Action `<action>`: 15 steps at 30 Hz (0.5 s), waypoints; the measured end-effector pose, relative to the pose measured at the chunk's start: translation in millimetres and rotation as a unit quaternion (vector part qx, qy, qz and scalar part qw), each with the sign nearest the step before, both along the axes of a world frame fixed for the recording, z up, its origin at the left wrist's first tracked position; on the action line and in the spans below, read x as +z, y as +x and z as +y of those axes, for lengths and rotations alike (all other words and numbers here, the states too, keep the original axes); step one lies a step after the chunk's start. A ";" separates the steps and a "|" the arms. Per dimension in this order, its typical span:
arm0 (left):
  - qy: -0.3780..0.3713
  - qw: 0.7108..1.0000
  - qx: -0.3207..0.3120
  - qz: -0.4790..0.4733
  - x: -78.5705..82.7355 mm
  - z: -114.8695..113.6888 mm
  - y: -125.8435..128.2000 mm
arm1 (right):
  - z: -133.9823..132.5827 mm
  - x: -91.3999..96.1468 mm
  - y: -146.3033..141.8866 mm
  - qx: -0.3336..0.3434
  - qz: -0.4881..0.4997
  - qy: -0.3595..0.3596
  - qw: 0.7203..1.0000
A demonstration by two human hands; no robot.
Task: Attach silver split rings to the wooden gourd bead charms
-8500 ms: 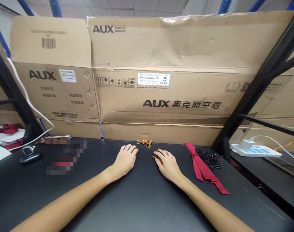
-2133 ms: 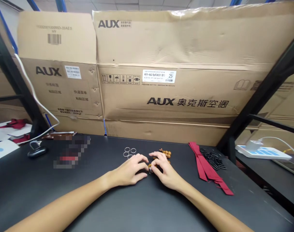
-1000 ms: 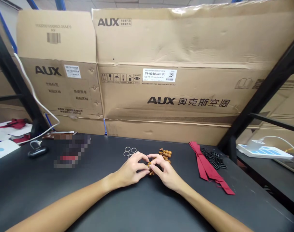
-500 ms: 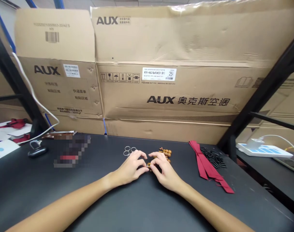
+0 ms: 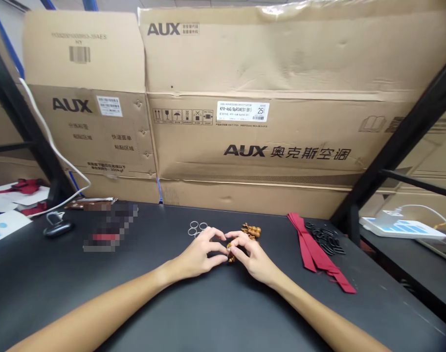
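Observation:
Just above the black tabletop, my left hand [image 5: 204, 252] and my right hand [image 5: 255, 258] meet with curled fingers. Between their fingertips is a small glossy brown gourd charm [image 5: 231, 257]. A tiny bright metal piece shows at my right thumb and fingertip; how it joins the charm is hidden. My left thumb and forefinger close in on the charm's left side. More brown gourd charms [image 5: 253, 230] lie bunched behind my right hand. Several silver key rings [image 5: 192, 231] lie behind my left hand, partly covered by it.
Red ribbon strips [image 5: 314, 252] lie at the right, beside a pile of black clips or buckles [image 5: 327, 239]. On the left are a dark oval object [image 5: 57, 229] and a blurred-out item [image 5: 109, 230]. Cardboard boxes [image 5: 245, 166] wall the back. A power strip [image 5: 401, 228] sits far right.
My fingertips have shifted slightly right with the charm. More of the brown charm now shows below the fingertips, and the metal piece sits at my right thumb.

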State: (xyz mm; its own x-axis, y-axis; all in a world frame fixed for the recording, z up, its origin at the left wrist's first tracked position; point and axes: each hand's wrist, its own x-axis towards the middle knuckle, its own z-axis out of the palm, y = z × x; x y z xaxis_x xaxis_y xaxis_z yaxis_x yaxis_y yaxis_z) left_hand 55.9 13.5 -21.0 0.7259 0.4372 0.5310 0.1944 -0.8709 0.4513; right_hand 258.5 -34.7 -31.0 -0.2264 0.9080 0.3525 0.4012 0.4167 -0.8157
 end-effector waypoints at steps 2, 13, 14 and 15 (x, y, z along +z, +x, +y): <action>0.002 1.000 0.000 -0.006 -0.7 -0.2 0.0 | -0.4 1.9 -1.4 0.006 0.012 -0.007 1.000; 0.037 0.999 0.008 -0.007 -1.7 -1.5 -0.7 | -3.8 -1.8 -10.5 0.027 0.115 -0.075 0.990; 0.038 0.999 0.007 -0.006 -1.1 -1.9 -0.8 | -3.9 -1.4 -10.4 0.028 0.116 -0.077 0.990; 0.038 0.999 0.006 -0.005 -0.6 -2.1 -0.8 | -3.7 -1.0 -10.1 0.029 0.115 -0.077 0.990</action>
